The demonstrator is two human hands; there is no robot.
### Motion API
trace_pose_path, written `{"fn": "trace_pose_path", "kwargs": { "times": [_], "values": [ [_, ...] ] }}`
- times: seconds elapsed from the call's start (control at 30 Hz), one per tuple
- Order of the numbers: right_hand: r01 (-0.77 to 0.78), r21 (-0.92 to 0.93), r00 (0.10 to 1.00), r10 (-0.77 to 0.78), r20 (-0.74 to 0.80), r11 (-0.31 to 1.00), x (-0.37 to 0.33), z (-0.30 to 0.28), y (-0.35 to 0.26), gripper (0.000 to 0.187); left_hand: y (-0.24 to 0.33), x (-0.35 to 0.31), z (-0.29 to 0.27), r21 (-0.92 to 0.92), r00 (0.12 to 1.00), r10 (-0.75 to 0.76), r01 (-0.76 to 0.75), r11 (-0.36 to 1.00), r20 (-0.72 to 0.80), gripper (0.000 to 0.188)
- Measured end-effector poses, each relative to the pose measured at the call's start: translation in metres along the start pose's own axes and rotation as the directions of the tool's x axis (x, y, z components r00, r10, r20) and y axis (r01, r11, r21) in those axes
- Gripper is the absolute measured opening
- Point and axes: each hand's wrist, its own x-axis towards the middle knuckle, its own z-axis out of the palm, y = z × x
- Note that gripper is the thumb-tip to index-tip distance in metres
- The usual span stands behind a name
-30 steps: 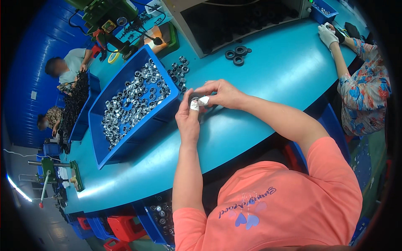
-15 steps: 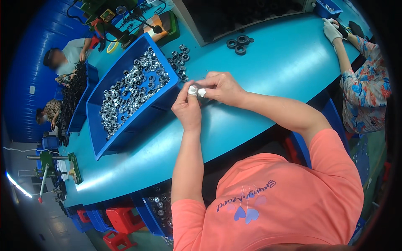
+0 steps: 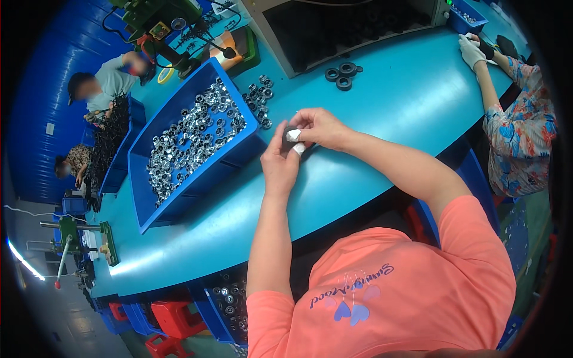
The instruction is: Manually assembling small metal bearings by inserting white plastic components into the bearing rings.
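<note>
My left hand (image 3: 280, 169) and my right hand (image 3: 325, 129) meet over the table, just right of a blue bin (image 3: 197, 186). Between their fingertips both grip a dark round part (image 3: 287, 132), mostly covered by the fingers. White wrapping covers the tips of both thumbs. Many small shiny metal rings with dark centres (image 3: 200, 128) fill the bin. More such metal rings (image 3: 258, 98) lie loose on the table behind the bin's right end. Farther back sit several thick black rings (image 3: 344, 76) close together.
A dark-fronted cabinet (image 3: 358, 30) stands at the table's back edge. Green machines (image 3: 161, 30) are at the far left. A co-worker's gloved hand (image 3: 471, 52) is at the far right, near a small blue bin (image 3: 465, 17). Under the table edge sits another parts bin (image 3: 218, 310).
Both hands have shifted slightly right and down in the picture. My thumbs have changed position, and more of the dark round part shows between them.
</note>
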Motion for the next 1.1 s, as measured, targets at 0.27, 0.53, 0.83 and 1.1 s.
{"fn": "trace_pose_path", "kwargs": {
  "times": [0.27,0.53,0.83,1.1],
  "values": [
    [0.113,-0.311,0.986,-0.145,-0.082,0.944,-0.001,0.005,-0.004,0.022,-0.012,0.006,0.004,0.401,0.974,0.221,-0.183,0.897,-0.051,0.050],
    [-0.140,0.258,0.986,0.111,0.124,0.956,-0.004,-0.005,-0.020,0.026,0.002,0.005,-0.005,-0.073,0.998,-0.064,0.063,0.995,-0.011,0.053],
    [-0.043,-0.072,0.999,0.043,-0.001,0.997,0.001,0.000,-0.008,0.021,-0.001,0.002,0.001,0.467,0.994,0.110,-0.096,0.879,-0.003,0.055],
    [-0.066,0.147,0.988,0.044,0.150,0.987,0.003,-0.012,-0.008,0.024,0.002,0.002,-0.003,0.138,1.000,0.027,-0.027,0.990,0.001,0.059]
  ]
}}
